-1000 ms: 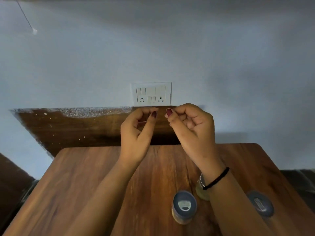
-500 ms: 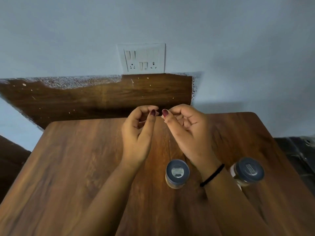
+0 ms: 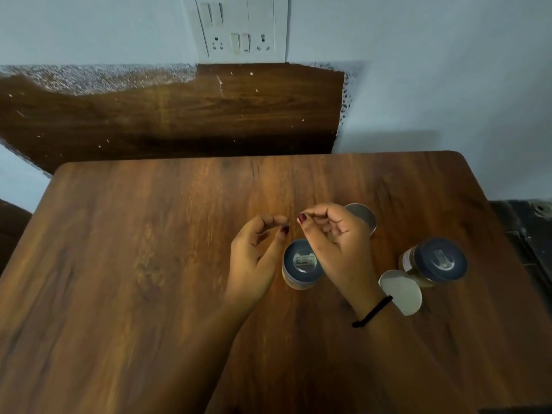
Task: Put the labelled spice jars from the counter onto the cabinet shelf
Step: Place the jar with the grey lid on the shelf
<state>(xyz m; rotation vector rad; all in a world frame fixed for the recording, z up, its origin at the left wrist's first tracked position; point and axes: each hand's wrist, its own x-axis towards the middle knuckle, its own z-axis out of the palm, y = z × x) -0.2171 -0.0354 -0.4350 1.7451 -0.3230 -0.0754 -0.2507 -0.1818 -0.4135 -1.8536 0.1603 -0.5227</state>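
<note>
Several spice jars stand on the wooden table [image 3: 134, 264]. A jar with a dark blue lid [image 3: 301, 262] sits between my two hands. A second dark-lidded jar [image 3: 439, 261] with a pale label on its side is at the right. A grey-lidded jar [image 3: 364, 216] shows behind my right hand, and a white-lidded one [image 3: 401, 291] sits beside my right wrist. My left hand [image 3: 257, 258] and my right hand [image 3: 334, 243] hover over the jars with fingers curled, thumb against forefinger, tips almost meeting. I see nothing in either hand. No cabinet shelf is in view.
The table stands against a pale wall with a dark wood panel [image 3: 179, 115] and a white switch-and-socket plate [image 3: 242, 28] above it. A dark object [image 3: 531, 234] lies past the table's right edge. A black band [image 3: 373, 312] circles my right wrist.
The view has tilted down, so the wall plate has risen to the top edge. My hands, still curled the same way, now sit over the jars, and two more jars have come into view.
</note>
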